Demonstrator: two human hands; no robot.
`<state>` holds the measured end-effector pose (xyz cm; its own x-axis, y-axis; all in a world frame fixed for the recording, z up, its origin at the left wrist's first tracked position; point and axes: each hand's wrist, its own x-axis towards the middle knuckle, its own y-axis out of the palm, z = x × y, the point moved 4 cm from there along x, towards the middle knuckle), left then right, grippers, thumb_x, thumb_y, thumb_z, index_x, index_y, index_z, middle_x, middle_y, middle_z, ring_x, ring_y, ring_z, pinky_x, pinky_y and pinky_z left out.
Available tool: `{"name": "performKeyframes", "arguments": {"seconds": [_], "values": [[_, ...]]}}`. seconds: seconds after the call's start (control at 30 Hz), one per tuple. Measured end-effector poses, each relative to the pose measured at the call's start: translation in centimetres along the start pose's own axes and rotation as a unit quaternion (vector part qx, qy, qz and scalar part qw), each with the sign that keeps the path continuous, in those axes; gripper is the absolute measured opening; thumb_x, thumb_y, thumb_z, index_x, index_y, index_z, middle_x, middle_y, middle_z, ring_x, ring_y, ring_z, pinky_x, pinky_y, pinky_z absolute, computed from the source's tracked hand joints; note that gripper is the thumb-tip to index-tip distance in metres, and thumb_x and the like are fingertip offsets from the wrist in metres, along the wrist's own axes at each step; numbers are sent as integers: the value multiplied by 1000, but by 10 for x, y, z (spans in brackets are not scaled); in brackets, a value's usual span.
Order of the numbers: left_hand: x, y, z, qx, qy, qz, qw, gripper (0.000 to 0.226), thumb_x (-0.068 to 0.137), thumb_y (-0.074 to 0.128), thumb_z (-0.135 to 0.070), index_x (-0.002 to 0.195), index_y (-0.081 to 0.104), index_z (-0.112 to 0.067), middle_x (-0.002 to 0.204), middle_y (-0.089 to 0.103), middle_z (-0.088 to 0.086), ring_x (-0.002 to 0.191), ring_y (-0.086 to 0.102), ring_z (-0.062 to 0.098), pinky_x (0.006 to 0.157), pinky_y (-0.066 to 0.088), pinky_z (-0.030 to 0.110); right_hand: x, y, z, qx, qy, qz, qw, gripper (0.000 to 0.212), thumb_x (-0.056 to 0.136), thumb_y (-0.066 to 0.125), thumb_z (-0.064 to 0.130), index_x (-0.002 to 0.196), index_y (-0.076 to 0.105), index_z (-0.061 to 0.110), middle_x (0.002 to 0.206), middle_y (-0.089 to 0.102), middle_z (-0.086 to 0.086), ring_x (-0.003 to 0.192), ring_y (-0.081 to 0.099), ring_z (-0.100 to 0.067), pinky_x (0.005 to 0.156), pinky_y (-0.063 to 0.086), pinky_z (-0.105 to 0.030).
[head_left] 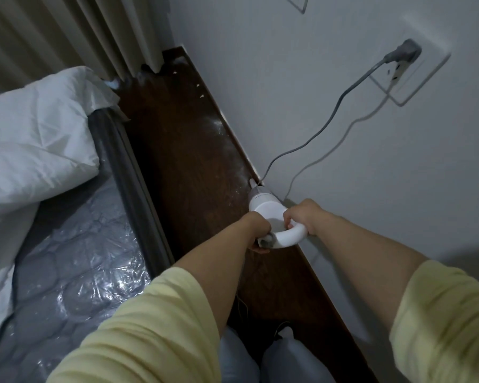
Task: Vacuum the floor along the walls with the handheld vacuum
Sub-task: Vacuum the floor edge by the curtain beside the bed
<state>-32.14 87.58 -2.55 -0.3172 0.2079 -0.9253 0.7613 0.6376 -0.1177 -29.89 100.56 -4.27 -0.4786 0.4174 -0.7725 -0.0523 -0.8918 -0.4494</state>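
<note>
Two pale yellow sleeves [150,322] fill the lower frame. At centre, the left hand [256,226] and right hand [302,215] each grip the white plastic loop-handled handheld vacuum [268,214], its nozzle touching the dark wooden floor [188,161] against the white wall [302,106].

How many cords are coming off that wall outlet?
2. A grey cord runs from the grey plug toward the vacuum nozzle at the baseboard. A thinner white cord hangs from the outlet beside it, dropping behind the right hand.
</note>
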Motion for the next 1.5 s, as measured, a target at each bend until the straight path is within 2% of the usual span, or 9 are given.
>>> {"name": "performKeyframes", "arguments": {"seconds": [0.2, 0.3, 0.53, 0.7, 0.87, 1.07, 1.2, 1.37, 1.5], "values": [[-3, -1, 6, 16, 15, 1, 1000, 46, 100, 40, -5, 143, 26, -1, 112, 33, 16, 103, 50, 30, 24, 41, 19, -9, 6, -3, -1, 9, 6, 1000, 22, 72, 60, -8, 93, 54, -4, 97, 53, -22, 86, 54, -35, 54, 41, -25], [-12, 1, 8, 32, 18, -7, 999, 47, 100, 41, -8, 143, 27, -2, 111, 36, 17, 79, 49, 25, 27, 43, 20, -20, 4, -7, 11, 12, 2, 1000, 24, 73, 60, -7, 97, 58, -4, 101, 57, -24, 91, 58, -36, 62, 47, -29], [-44, 21, 18, 64, 17, -16, 998, 47, 100, 42, -11, 144, 27, -3, 111, 38, 16, 67, 48, 21, 31, 46, 20, -53, -5, -31, 13, 13, 2, 1000, 18, 77, 57, -6, 94, 56, -3, 97, 55, -21, 102, 62, -38, 78, 52, -38], [-57, 29, 24, 110, -2, -12, 994, 48, 99, 43, -13, 144, 28, -2, 122, 46, 19, 105, 60, 27, 31, 46, 19, -70, -6, -49, 49, 38, -5, 998, 34, 79, 56, -6, 113, 59, -5, 112, 58, -24, 107, 59, -39, 89, 53, -44], [-58, -3, 8, 177, -2, -4, 984, 45, 99, 43, -13, 141, 31, 0, 81, 46, 15, 62, 52, 19, 31, 45, 17, -73, 12, -32, 121, 68, -15, 990, 30, 80, 56, -3, 110, 58, -4, 104, 57, -21, 105, 59, -37, 87, 54, -43], [-42, -75, -29, 275, 6, 11, 961, 44, 100, 42, -12, 141, 33, 2, 109, 43, 18, 125, 52, 28, 49, 53, 15, -63, 43, 23, 233, 103, -37, 966, 35, 83, 54, -5, 118, 58, -2, 102, 56, -20, 105, 61, -39, 79, 55, -43], [-33, -117, -45, 375, 31, 28, 926, 45, 101, 40, -11, 142, 29, 3, 130, 45, 24, 127, 50, 30, 33, 45, 18, -68, 74, 55, 283, 151, -43, 946, 36, 84, 57, 1, 119, 56, 1, 97, 55, -19, 105, 59, -37, 80, 55, -42], [-25, -165, -36, 394, 19, 51, 917, 50, 100, 41, -11, 145, 24, 2, 109, 45, 21, 71, 52, 24, 33, 47, 21, -78, 113, 85, 299, 174, -56, 936, 36, 87, 55, 2, 122, 53, -2, 88, 50, -17, 111, 56, -36, 84, 50, -40], [-20, -189, -29, 402, 50, 38, 913, 51, 99, 45, -14, 144, 27, 0, 134, 44, 22, 64, 52, 18, 41, 50, 20, -79, 130, 100, 294, 194, -71, 933, 36, 88, 55, 3, 124, 54, 0, 110, 57, -20, 110, 57, -34, 87, 51, -40]]}}
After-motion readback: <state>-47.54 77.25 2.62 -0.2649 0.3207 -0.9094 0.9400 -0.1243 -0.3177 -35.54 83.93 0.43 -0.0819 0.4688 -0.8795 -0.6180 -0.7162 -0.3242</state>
